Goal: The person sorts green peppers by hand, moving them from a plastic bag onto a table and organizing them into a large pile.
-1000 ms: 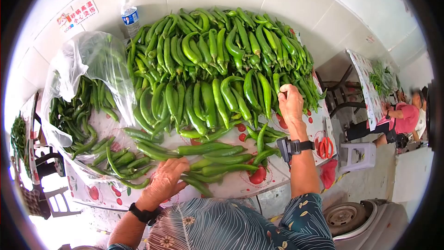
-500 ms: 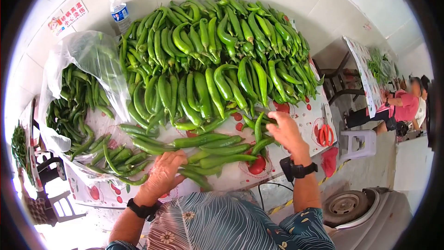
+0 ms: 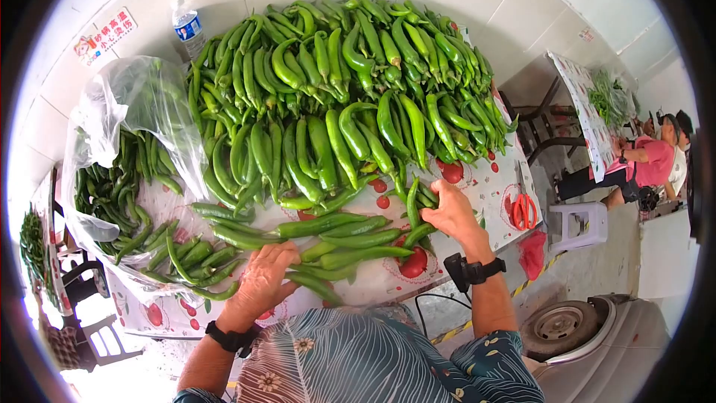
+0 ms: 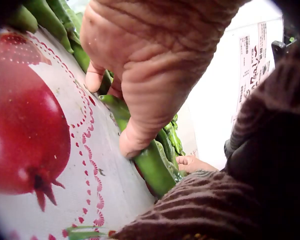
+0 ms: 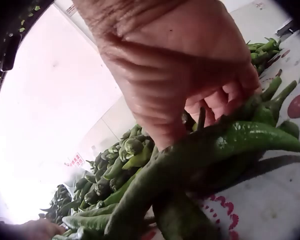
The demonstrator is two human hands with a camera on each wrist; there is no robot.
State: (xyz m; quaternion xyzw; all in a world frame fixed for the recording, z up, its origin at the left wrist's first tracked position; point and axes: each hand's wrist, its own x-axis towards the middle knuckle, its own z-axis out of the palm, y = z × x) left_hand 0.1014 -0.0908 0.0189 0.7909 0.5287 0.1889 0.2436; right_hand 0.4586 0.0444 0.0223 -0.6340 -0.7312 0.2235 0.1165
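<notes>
My left hand rests at the stem ends of a loose row of long green peppers near the table's front edge. In the left wrist view its thumb and fingers come down around a green pepper, with fingertips close to the cloth. At the row's right end, my right hand grips green peppers in a small bunch. The right wrist view has its thumb against a long, curved pepper, fingers curled on the far side and partly hidden.
A large layered heap of green peppers fills the back of the table. Left of it, a clear plastic bag lies open with more peppers. Red-handled scissors lie at the right edge; a water bottle stands by the wall.
My right hand has come down from the heap's lower right edge to the small bunch and taken hold there. The left hand stays by the front row.
</notes>
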